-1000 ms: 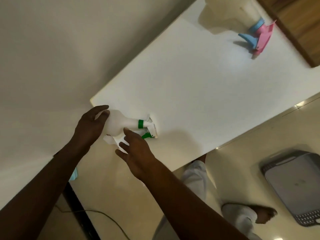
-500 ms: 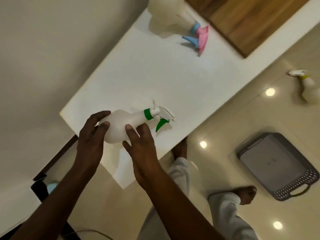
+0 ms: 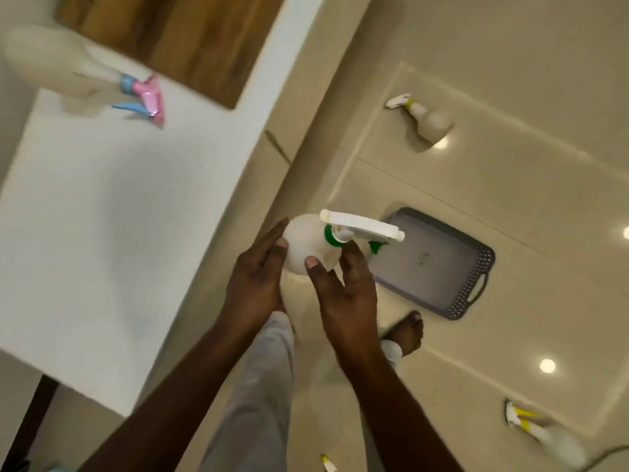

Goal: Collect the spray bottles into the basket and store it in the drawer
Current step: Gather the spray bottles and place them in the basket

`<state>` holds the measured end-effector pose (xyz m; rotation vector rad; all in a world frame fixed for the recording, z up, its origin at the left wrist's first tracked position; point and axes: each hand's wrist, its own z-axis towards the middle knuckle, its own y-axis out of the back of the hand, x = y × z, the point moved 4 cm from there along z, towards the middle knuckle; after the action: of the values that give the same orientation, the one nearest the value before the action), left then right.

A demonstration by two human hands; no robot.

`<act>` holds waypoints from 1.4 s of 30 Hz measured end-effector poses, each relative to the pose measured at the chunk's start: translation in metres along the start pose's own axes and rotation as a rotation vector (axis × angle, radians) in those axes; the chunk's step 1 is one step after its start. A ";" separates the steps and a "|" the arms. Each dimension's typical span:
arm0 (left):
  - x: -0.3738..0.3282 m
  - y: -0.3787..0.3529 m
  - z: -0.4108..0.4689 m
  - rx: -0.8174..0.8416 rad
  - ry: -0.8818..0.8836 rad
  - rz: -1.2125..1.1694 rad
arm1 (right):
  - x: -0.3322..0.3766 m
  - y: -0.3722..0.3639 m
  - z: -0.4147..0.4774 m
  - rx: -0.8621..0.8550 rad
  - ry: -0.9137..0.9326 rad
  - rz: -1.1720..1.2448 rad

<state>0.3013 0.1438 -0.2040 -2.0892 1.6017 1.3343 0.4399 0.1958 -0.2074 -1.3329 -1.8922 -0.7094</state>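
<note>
Above the glossy floor, beside the white table, a white spray bottle with a green collar is held between both hands: the left hand is pressed against its body with fingers curled round it, and the right hand is closed on it near the neck. Below lies the grey basket. A pink-and-blue spray bottle is seen on the table, and a yellow-collared bottle on the floor

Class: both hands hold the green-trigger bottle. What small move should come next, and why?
Probably lower the bottle, held by the left hand and right hand, into the basket: it sits on the floor just beyond and looks empty.
</note>
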 end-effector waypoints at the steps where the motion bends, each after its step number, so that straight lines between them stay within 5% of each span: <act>1: -0.001 -0.027 0.004 0.038 0.005 0.018 | -0.008 0.024 0.008 -0.033 0.000 -0.040; 9: 0.035 -0.216 0.048 0.248 0.121 -0.025 | -0.092 0.175 0.083 -0.138 0.092 -0.168; 17: 0.122 -0.329 0.111 0.191 0.307 -0.178 | -0.200 0.232 0.183 -0.078 0.173 -0.379; 27: 0.193 -0.386 0.168 0.130 0.316 -0.192 | -0.279 0.243 0.267 0.000 0.209 -0.478; 42: 0.201 -0.403 0.191 0.159 0.212 -0.101 | -0.301 0.243 0.292 0.051 0.211 -0.584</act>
<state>0.5435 0.2869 -0.6047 -2.2405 1.5970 0.9473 0.6685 0.3278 -0.6142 -0.6313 -2.1143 -1.0319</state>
